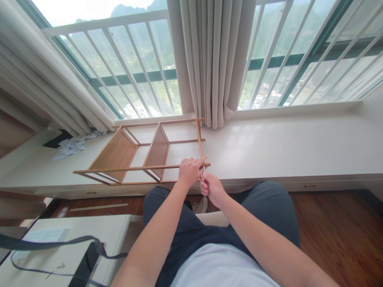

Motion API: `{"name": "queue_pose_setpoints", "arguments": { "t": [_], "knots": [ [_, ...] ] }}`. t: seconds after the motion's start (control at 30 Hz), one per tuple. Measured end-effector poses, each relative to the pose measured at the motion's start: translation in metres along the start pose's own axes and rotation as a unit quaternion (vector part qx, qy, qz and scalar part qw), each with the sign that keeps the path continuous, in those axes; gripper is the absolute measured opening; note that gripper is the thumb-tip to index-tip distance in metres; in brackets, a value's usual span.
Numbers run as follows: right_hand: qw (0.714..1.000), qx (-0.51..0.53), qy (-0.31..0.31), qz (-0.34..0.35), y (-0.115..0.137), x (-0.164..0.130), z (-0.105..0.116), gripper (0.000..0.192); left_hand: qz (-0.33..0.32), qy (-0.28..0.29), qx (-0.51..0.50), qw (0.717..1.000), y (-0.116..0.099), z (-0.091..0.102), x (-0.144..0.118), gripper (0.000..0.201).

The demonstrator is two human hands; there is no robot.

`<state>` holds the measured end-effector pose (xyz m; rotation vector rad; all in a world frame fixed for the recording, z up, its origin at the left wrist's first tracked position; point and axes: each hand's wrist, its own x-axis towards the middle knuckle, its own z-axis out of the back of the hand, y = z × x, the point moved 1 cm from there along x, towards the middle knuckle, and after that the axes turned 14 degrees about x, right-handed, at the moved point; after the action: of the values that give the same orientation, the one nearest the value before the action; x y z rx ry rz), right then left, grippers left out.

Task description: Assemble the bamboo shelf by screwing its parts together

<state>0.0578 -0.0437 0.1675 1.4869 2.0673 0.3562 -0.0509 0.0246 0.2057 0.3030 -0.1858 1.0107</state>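
A wooden shelf frame (116, 151) lies on its side on the white window ledge, with two panels between its thin rails. My left hand (189, 172) is closed around the near rail close to its right end, one finger stretched along the corner. Just below that corner, my right hand (213, 187) pinches a thin metal rod (204, 169) that points up at the rail end. My fingers cover most of the rod, so its exact kind and whether it touches the wood cannot be made out.
Crumpled white paper (70, 146) and a dark flat item (56, 138) lie on the ledge's left end. Beige curtains (206, 59) and a railed window stand behind. At lower left, a white table (110, 231) bears a dark strap (74, 240).
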Motion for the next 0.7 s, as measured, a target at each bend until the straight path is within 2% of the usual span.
{"name": "queue_pose_setpoints", "arguments": {
  "t": [0.17,0.3,0.5,0.7],
  "knots": [
    [0.994,0.071,0.054,-0.058,0.010,-0.004,-0.003,0.034,0.003,-0.004,0.004,1.000,0.000,0.000,0.000,0.048],
    [0.988,0.109,0.084,-0.075,0.012,-0.005,-0.001,0.032,0.004,-0.006,0.007,1.000,0.000,-0.001,-0.001,0.047],
    [0.988,0.093,0.088,-0.084,0.009,-0.001,0.005,0.031,0.005,-0.011,0.003,1.000,0.000,-0.003,-0.001,0.048],
    [0.994,0.043,0.060,-0.074,0.010,0.002,0.007,0.030,0.002,-0.017,0.016,1.000,0.000,-0.005,-0.002,0.045]
  ]
}}
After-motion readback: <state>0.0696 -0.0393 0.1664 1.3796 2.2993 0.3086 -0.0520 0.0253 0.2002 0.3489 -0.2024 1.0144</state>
